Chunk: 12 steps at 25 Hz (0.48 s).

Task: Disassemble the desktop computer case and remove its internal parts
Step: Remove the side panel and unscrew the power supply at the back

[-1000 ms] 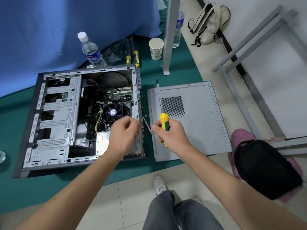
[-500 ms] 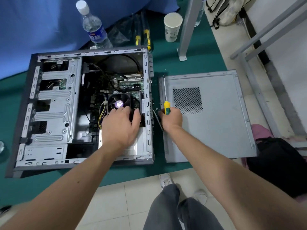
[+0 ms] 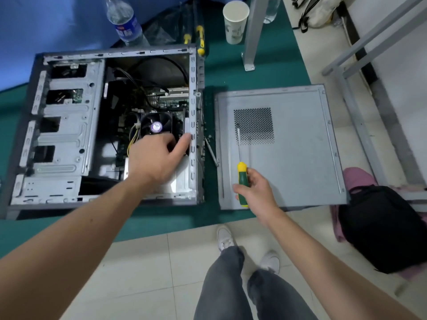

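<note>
Inside the open grey metal computer case (image 3: pixel 69 135), the left hand (image 3: pixel 154 158) reaches with loosely spread fingers beside the black cooler fan (image 3: pixel 157 125), holding nothing. Meanwhile the right hand (image 3: pixel 256 188) grips a green-and-yellow-handled screwdriver (image 3: pixel 241 174) above the detached grey side panel (image 3: pixel 295 146).

Bright, even overhead lighting with soft shadows. The computer case (image 3: pixel 111 125) interior beyond the left hand (image 3: pixel 157 160) fingers (image 3: pixel 182 144) lies dark. Slight motion blur softens that hand. Wide-angle distortion bows frame edges; faint sheen on the side panel (image 3: pixel 295 158).
</note>
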Motion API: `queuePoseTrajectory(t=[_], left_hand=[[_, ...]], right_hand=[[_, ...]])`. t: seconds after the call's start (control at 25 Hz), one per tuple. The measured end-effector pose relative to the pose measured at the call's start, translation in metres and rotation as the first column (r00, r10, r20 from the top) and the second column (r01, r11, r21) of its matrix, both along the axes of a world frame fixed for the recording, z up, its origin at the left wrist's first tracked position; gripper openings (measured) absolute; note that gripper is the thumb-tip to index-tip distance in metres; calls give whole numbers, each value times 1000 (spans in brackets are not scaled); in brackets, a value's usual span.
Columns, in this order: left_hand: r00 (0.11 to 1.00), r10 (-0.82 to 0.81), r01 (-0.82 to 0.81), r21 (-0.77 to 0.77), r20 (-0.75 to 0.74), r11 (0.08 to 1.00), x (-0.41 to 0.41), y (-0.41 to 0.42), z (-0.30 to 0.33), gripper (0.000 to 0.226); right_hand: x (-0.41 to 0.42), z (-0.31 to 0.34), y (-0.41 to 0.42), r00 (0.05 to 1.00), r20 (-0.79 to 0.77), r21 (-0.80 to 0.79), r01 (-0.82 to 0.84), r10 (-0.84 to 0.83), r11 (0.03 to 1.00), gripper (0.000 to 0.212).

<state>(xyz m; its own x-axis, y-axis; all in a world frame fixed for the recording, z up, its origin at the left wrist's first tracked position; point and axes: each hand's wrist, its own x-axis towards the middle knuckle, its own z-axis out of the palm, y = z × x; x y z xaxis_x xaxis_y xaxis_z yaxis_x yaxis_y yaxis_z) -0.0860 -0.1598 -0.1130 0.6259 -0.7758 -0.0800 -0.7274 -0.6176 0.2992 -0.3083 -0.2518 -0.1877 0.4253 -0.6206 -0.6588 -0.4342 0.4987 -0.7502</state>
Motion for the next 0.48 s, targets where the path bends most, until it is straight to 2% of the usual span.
queuePoseTrajectory(t=[0.16,0.24,0.32,0.48], left_hand=[[1000,5,-8,100,29,995,-11,-3,6,70],[997,82,-83,122,10,989,-26,-7,6,67],[989,129,-136,109,68,985,-38,-10,3,68],[981,148,-160,100,123,982,-38,-10,-6,80]], right_hand=[[-37,16,-1,986,146,108,60,-76,992,22],[-57,23,-7,990,136,106,18,-33,994,17],[-70,25,-15,992,124,95,-11,-1,995,16],[-74,13,-34,989,135,51,-68,60,996,9]])
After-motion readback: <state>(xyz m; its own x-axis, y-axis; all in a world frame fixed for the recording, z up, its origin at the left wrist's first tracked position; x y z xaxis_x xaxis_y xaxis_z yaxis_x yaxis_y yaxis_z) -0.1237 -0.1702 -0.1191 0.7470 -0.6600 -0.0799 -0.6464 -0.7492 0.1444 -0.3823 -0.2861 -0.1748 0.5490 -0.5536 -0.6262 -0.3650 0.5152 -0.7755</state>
